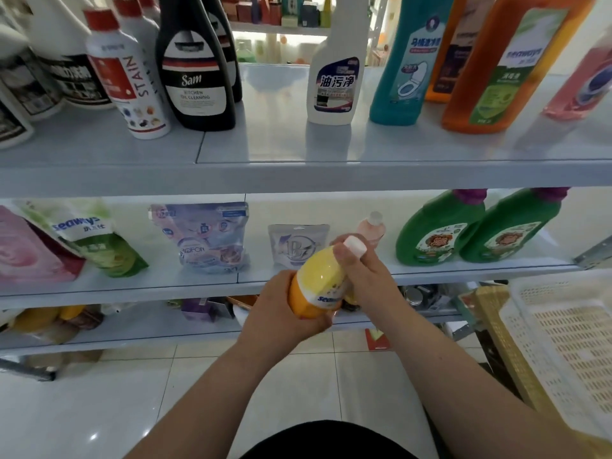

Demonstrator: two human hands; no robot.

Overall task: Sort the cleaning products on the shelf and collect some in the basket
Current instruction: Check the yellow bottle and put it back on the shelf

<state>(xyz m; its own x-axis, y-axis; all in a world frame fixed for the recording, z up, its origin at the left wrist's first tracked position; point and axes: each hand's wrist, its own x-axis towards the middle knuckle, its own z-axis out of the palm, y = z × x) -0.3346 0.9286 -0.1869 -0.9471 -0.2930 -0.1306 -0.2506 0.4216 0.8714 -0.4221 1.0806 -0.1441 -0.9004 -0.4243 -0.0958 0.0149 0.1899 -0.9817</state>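
Note:
I hold a yellow-and-orange bottle (318,283) with a white cap in front of the middle shelf (132,289), tilted with the cap up and to the right. My left hand (281,309) grips its orange base from below. My right hand (361,276) grips its neck just under the cap. A white perforated basket (563,342) stands at the right, apart from both hands. The top shelf (298,173) carries a white spray bottle (334,77), a black Sam bottle (195,81), a white stain remover (129,81), a teal bottle (404,67) and an orange bottle (496,71).
On the middle shelf stand two green bottles (477,226), a small pink bottle (372,226), a silver pouch (294,246), a blue pouch (205,236), a green seaways pouch (92,236) and a pink pouch (26,253). Below are a lower shelf and white floor tiles (132,409).

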